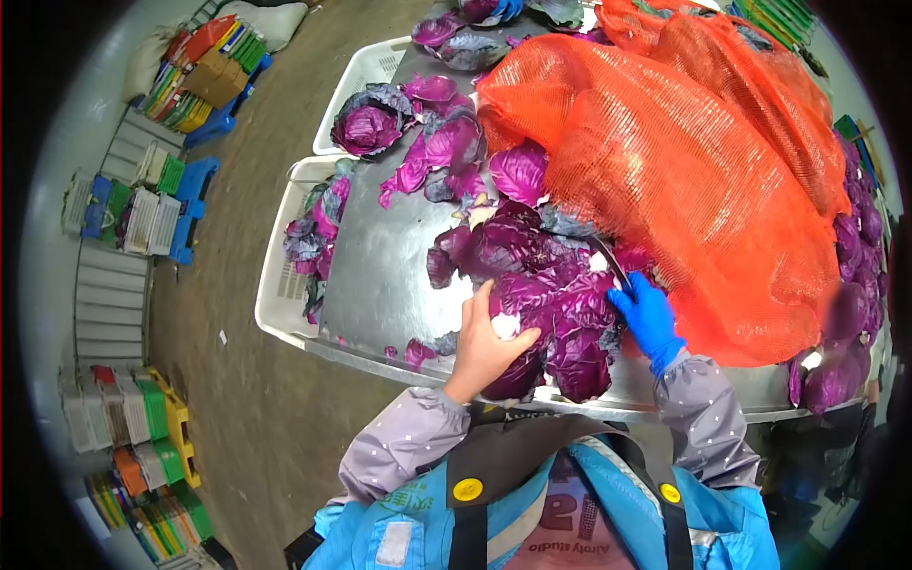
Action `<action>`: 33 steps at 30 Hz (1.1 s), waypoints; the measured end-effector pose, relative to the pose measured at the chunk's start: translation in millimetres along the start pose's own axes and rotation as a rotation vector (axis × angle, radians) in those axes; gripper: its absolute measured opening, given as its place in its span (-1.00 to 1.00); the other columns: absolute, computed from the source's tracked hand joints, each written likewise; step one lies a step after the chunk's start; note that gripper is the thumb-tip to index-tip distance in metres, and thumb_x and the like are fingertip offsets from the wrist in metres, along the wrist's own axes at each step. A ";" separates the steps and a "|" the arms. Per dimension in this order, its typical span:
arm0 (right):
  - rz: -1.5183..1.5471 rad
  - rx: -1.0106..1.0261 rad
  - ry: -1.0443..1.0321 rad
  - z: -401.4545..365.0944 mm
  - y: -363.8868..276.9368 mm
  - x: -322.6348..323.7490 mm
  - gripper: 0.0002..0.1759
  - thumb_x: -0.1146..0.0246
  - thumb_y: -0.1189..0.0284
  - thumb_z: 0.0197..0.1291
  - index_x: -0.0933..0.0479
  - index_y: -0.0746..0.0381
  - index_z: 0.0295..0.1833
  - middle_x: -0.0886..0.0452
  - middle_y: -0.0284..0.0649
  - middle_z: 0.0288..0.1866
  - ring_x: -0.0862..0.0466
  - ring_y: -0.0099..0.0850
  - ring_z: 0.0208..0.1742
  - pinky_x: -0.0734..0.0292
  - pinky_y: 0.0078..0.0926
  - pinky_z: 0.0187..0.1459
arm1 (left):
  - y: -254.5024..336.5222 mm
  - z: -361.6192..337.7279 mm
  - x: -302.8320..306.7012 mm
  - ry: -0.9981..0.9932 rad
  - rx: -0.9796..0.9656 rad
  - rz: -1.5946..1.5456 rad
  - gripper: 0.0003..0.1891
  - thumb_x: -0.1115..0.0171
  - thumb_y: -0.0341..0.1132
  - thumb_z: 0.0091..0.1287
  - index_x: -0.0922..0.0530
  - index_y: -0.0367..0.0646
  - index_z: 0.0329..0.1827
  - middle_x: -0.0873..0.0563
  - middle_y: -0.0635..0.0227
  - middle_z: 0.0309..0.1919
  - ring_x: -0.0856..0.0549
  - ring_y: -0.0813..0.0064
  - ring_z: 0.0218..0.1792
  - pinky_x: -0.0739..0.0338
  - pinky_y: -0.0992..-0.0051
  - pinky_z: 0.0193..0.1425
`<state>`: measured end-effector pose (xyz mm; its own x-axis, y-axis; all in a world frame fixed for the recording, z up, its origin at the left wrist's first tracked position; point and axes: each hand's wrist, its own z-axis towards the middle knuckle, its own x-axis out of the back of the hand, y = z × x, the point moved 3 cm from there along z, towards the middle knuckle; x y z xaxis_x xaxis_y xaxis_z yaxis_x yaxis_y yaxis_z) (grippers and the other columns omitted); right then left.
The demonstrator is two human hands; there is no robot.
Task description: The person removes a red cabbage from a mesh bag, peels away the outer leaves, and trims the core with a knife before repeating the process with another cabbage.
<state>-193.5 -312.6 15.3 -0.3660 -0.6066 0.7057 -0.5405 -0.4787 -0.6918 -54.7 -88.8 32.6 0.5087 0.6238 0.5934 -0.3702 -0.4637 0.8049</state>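
Observation:
On the metal table (pixel 380 285), loose red cabbage leaves (pixel 560 304) are heaped in front of me. My left hand (pixel 486 342) is bare and curls round a red cabbage (pixel 518 375) at the near edge, thumb and forefinger spread about its pale stem end. Its other fingers are hidden. My right hand (pixel 650 321), in a blue glove, is closed on a knife (pixel 610 258) with a dark, curved blade pointing up and left over the leaves. Most of the knife's handle is covered by the glove.
A big orange mesh sack (pixel 674 180) fills the table's right side. White crates (pixel 271 299) with leaves stand along the left edge. A whole cabbage (pixel 369 128) sits at the far left corner. Another person's blue-gloved hand (pixel 508 9) shows at the top. Stacked crates (pixel 152 223) line the wall.

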 end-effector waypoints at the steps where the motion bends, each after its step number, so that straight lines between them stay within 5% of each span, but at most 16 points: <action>1: -0.175 0.051 0.065 -5.3 -20.0 11.6 -0.57 -0.21 0.16 0.21 -0.47 0.20 0.08 -0.63 0.01 -0.37 -0.63 -0.05 -0.39 -0.49 -0.15 -0.32 | 2.4 -1.4 -0.5 -0.009 0.007 0.004 -0.07 -0.50 -0.10 -0.08 -0.21 -0.30 0.32 -0.41 -0.05 0.06 -0.47 0.05 0.09 -0.40 0.25 0.17; 3: -0.247 0.118 0.164 -13.0 -61.7 25.0 -0.53 -0.18 0.16 0.23 -0.38 0.12 0.18 -0.62 -0.03 -0.28 -0.63 -0.06 -0.36 -0.50 -0.16 -0.34 | 8.5 4.7 0.0 -0.037 0.049 0.041 -0.07 -0.49 -0.08 -0.08 -0.20 -0.31 0.32 -0.42 -0.03 0.04 -0.48 0.04 0.07 -0.41 0.24 0.16; 5: -0.135 0.523 0.083 -25.9 -82.6 24.9 -0.61 -0.15 0.18 0.24 -0.41 0.08 0.13 -0.60 -0.11 -0.24 -0.64 -0.09 -0.36 -0.50 -0.19 -0.38 | 14.9 7.0 0.2 -0.052 0.069 0.065 -0.06 -0.49 -0.08 -0.08 -0.20 -0.31 0.33 -0.42 -0.06 0.06 -0.48 0.04 0.08 -0.40 0.25 0.17; 6: -0.273 0.556 -0.052 -33.9 -82.0 17.7 -0.73 -0.10 0.21 0.26 -0.45 0.04 0.02 -0.57 -0.18 -0.27 -0.63 -0.14 -0.42 -0.48 -0.21 -0.47 | 15.4 6.8 -0.4 -0.069 0.093 0.090 -0.05 -0.49 -0.07 -0.09 -0.19 -0.32 0.33 -0.42 -0.08 0.07 -0.49 0.03 0.09 -0.40 0.26 0.18; 10: -0.450 0.557 -0.237 -46.7 -76.4 5.7 -0.82 -0.07 0.20 0.28 -0.41 0.06 -0.17 -0.53 -0.17 -0.37 -0.61 -0.20 -0.51 -0.45 -0.19 -0.57 | 11.6 6.4 -5.1 -0.027 0.030 0.113 -0.06 -0.50 -0.07 -0.09 -0.21 -0.33 0.31 -0.43 -0.01 0.00 -0.49 0.04 0.03 -0.43 0.24 0.12; 16: -0.631 0.637 -0.157 -27.5 -79.4 18.2 -0.80 -0.15 0.38 0.06 -0.42 0.03 -0.15 -0.52 -0.21 -0.47 -0.63 -0.20 -0.44 -0.48 -0.19 -0.55 | 23.2 7.2 -6.9 -0.005 -0.019 0.159 -0.07 -0.49 -0.10 -0.07 -0.20 -0.37 0.32 -0.44 -0.08 0.02 -0.51 0.03 0.04 -0.44 0.25 0.10; 30: -0.821 0.917 -0.108 28.5 -81.6 27.3 -0.87 -0.16 0.33 0.06 -0.46 0.03 -0.23 -0.52 -0.21 -0.46 -0.65 -0.23 -0.40 -0.48 -0.22 -0.53 | 26.7 12.6 -8.7 -0.039 0.076 0.213 -0.05 -0.48 -0.02 -0.10 -0.23 -0.24 0.35 -0.44 -0.01 -0.05 -0.52 -0.02 -0.01 -0.47 0.17 0.03; 31: -0.821 0.916 -0.108 29.4 -84.6 32.1 -0.87 -0.16 0.33 0.06 -0.46 0.03 -0.23 -0.52 -0.21 -0.46 -0.65 -0.23 -0.40 -0.48 -0.22 -0.53 | 28.0 11.6 -8.2 -0.039 0.075 0.213 -0.05 -0.48 -0.02 -0.10 -0.23 -0.24 0.35 -0.44 -0.01 -0.05 -0.52 -0.02 -0.01 -0.47 0.17 0.03; 33: -0.403 0.559 -0.023 39.3 -88.2 52.7 -0.86 -0.16 0.34 0.06 -0.44 0.06 -0.23 -0.54 -0.21 -0.46 -0.64 -0.21 -0.37 -0.50 -0.22 -0.44 | 31.4 6.2 -7.6 -0.042 0.036 0.213 -0.05 -0.49 -0.05 -0.11 -0.22 -0.23 0.34 -0.43 -0.02 -0.04 -0.52 -0.02 -0.01 -0.47 0.18 0.04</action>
<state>-135.4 -327.3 107.5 -0.1985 -0.3227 0.9255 -0.1574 -0.9215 -0.3550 -65.4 -112.0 53.3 0.4543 0.4823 0.7490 -0.4454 -0.6051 0.6599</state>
